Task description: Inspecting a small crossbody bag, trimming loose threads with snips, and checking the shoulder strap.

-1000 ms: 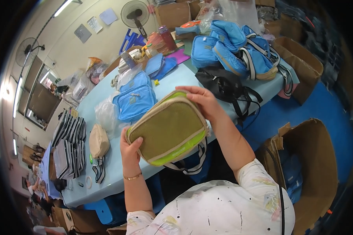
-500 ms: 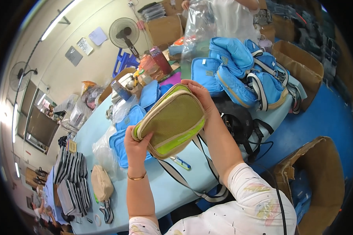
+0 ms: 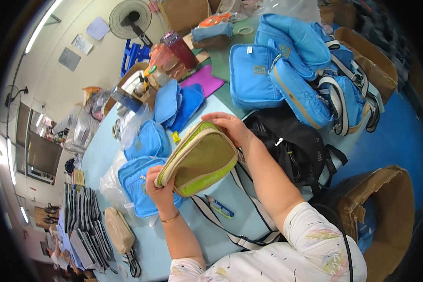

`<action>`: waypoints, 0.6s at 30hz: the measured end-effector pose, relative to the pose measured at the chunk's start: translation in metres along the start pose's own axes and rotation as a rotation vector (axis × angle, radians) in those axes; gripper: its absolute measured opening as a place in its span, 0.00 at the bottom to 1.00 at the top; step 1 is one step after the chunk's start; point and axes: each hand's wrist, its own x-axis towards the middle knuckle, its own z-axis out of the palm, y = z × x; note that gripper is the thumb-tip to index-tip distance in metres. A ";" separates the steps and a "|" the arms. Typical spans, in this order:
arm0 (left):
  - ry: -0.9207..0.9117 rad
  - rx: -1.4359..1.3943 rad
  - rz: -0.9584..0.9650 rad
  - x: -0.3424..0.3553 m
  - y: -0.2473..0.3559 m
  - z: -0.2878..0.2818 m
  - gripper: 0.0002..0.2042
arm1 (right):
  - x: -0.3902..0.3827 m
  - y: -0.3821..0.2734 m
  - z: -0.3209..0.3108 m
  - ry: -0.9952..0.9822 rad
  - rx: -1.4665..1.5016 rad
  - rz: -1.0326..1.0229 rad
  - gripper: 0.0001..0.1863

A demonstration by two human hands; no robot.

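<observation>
A small beige-and-lime bag with a mesh panel (image 3: 206, 159) is held up over the table between my two hands. My left hand (image 3: 160, 189) pinches its near left corner, the thumb over the front edge. The fingers of my right hand (image 3: 229, 128) wrap round the bag's upper right end. Below the bag, a black-and-white webbing strap (image 3: 263, 214) loops across the tabletop; whether it joins the bag is hidden. Beside the strap lies a blue-and-green handled tool (image 3: 220, 207), perhaps a cutter.
Blue bags (image 3: 254, 77) pile up at the far right, with a black backpack (image 3: 291, 141) before them. More blue pouches (image 3: 145, 181) lie left of my hands. A beige pouch (image 3: 119, 230) and stacked grey pieces (image 3: 82, 225) are farther left. An open cardboard box (image 3: 385, 216) stands at right.
The bag has tilted, showing more of its top edge, and sits slightly lower. Both hands keep their hold. My view has shifted, and the person across the table is mostly out of sight.
</observation>
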 end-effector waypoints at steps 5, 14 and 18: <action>-0.008 0.124 0.022 -0.013 0.005 -0.008 0.13 | 0.000 0.014 0.002 0.029 0.023 0.027 0.13; 0.000 0.456 0.386 -0.072 0.031 0.014 0.16 | 0.004 0.020 -0.015 -0.082 -0.071 0.116 0.07; -0.047 0.438 0.340 -0.078 0.027 0.013 0.15 | 0.005 0.022 -0.020 -0.065 -0.206 0.100 0.09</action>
